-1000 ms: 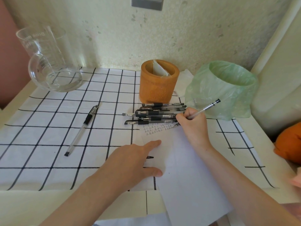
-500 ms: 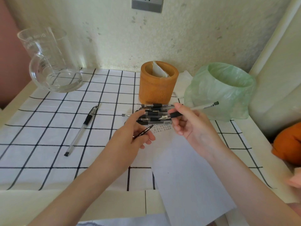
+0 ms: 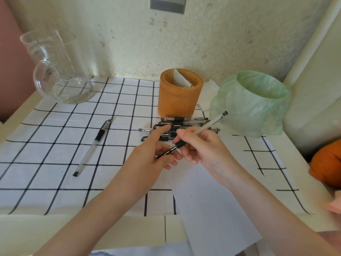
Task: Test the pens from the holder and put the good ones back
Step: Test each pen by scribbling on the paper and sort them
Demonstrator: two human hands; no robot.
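Pens occupy three positions on the white cloth with black grid lines (image 3: pixel 55 163).

At far left stand two clear glass vessels: one tall beaker (image 3: pixel 49 47) and one round bowl (image 3: pixel 62 87) in front of it. Right of them, one clear-barrelled pen with a black grip (image 3: pixel 93 146) lies alone on the cloth, well apart from the others.

At centre, the left hand (image 3: pixel 147 156) pinches one black printed cap (image 3: pixel 166 152) between thumb and fingers. The cap touches the front end of one white-barrelled pen (image 3: pixel 212 122), which the right hand (image 3: pixel 204 150) grips with curled fingers. Whether the cap is fully seated cannot be told.

Behind the hands lies a heap of pens (image 3: pixel 184 119); at least four show, the rest covered. Just behind it stands one orange-brown cylindrical holder (image 3: pixel 178 104) containing one folded white slip (image 3: pixel 180 80).

One white paper sheet (image 3: pixel 212 209) lies under the right forearm. Further right stand one green bag-lined bin (image 3: pixel 239 111) and one orange object (image 3: pixel 328 163).
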